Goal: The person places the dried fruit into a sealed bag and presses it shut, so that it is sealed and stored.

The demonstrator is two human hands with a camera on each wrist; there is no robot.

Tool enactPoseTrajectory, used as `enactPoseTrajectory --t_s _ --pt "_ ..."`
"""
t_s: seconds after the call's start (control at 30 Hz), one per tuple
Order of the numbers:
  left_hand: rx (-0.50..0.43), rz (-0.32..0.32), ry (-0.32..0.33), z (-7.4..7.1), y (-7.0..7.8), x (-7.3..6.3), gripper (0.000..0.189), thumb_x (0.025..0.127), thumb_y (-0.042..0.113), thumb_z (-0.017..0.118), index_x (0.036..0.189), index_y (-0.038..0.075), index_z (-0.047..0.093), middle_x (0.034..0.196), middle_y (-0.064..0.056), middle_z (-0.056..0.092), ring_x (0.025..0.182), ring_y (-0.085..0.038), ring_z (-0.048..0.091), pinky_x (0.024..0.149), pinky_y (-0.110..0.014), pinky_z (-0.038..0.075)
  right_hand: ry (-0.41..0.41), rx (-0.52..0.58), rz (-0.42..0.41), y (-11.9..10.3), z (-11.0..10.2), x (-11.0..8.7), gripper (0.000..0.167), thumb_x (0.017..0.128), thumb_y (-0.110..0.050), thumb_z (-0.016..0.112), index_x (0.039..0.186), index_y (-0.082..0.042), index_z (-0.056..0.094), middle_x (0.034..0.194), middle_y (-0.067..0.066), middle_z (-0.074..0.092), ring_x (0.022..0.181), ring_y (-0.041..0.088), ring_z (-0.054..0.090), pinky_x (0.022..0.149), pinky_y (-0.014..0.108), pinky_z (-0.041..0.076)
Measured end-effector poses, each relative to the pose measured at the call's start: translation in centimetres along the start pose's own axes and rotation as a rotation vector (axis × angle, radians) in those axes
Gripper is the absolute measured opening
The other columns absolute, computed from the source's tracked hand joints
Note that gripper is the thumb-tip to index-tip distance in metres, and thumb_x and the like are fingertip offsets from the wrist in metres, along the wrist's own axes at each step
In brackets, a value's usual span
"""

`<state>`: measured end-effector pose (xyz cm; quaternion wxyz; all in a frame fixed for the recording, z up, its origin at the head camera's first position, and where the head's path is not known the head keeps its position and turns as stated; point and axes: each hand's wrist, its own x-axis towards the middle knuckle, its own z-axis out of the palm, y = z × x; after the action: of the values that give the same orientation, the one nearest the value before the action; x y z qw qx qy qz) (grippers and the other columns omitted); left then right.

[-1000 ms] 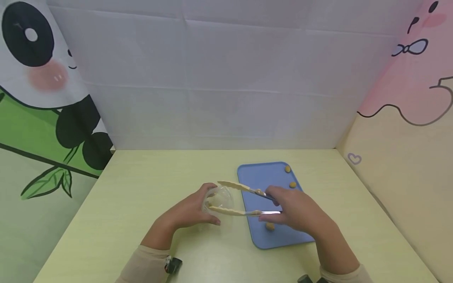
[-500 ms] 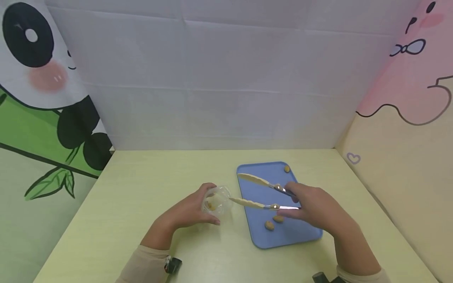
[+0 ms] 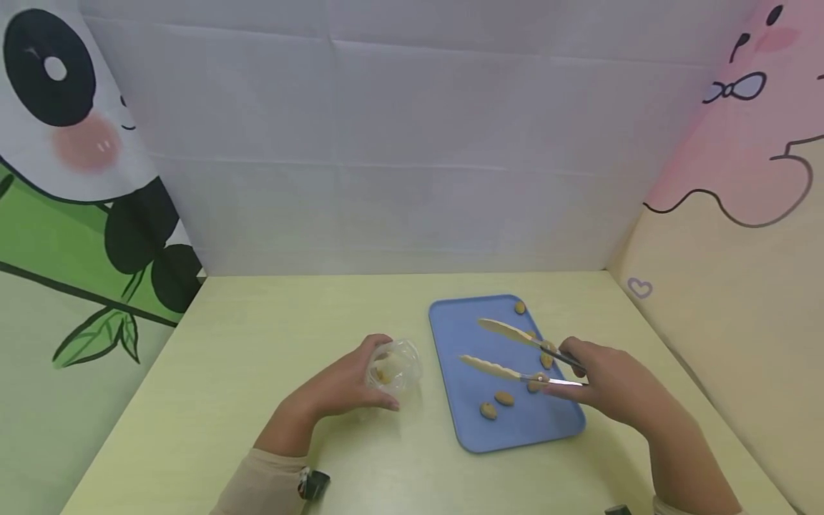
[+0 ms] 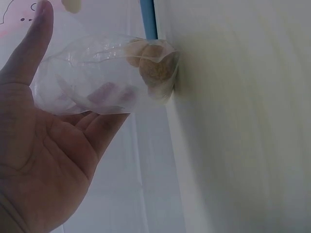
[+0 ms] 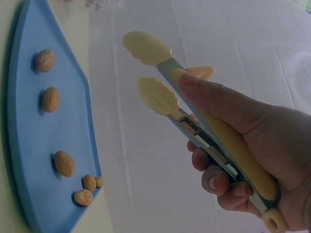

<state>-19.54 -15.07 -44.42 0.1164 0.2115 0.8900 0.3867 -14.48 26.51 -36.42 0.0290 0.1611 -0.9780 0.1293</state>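
Observation:
My left hand (image 3: 344,379) grips a clear plastic cup (image 3: 405,368) standing on the table left of the tray, thumb on the near side and fingers on the far side. Walnuts (image 4: 158,68) lie at the bottom of the cup. With my right hand (image 3: 618,383) I hold a pair of tongs (image 3: 492,367) over the blue tray (image 3: 470,429). Their cream, scalloped tips are spread apart with nothing between them, as the right wrist view shows. Several walnuts (image 5: 64,163) are scattered on the tray, some partly covered by the tongs in the head view.
The pale wooden tabletop (image 3: 283,322) runs back to a white cloth wall (image 3: 412,157). Printed cartoon panels (image 3: 727,300) close off both sides. A strip of table lies between the cup and the tray.
My right hand has drawn the tongs rightward, from over the cup to above the tray, tips apart throughout. A walnut shows in the cup. My left hand keeps its place there.

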Motion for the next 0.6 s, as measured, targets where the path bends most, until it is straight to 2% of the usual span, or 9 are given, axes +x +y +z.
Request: enactPoseTrajectory --t_s 0.17,0.4,0.6 --pt "0.008 0.001 0.001 0.1 -0.1 0.1 0.104 0.067 0.050 0.087 0.148 0.027 0.026 0.141 -0.009 0.050 0.120 -0.023 0.053 0.096 -0.046 0.044 -0.012 -0.022 -0.006 1.0 0.0 -1.0 0.048 0.078 -0.068 0.067 0.088 -0.025 0.050 0.071 -0.013 0.046 0.060 0.004 0.041 0.056 0.024 0.034" --pt "0.016 0.000 0.000 0.1 -0.3 0.1 0.105 0.067 0.052 0.086 0.148 0.027 0.025 0.141 -0.008 0.050 0.120 -0.022 0.053 0.095 -0.046 0.045 -0.022 -0.033 0.012 1.9 0.0 -2.1 0.048 0.077 -0.068 0.067 0.088 -0.025 0.050 0.070 -0.013 0.045 0.058 0.003 0.038 0.054 0.024 0.032" --pt "0.001 -0.012 -0.008 0.0 -0.2 0.1 0.109 0.063 0.061 0.084 0.148 0.027 0.025 0.141 -0.008 0.050 0.118 -0.024 0.054 0.094 -0.045 0.045 -0.047 -0.029 0.021 2.4 0.2 -2.9 0.047 0.077 -0.068 0.067 0.085 -0.026 0.047 0.067 -0.013 0.042 0.055 0.002 0.033 0.051 0.023 0.030"
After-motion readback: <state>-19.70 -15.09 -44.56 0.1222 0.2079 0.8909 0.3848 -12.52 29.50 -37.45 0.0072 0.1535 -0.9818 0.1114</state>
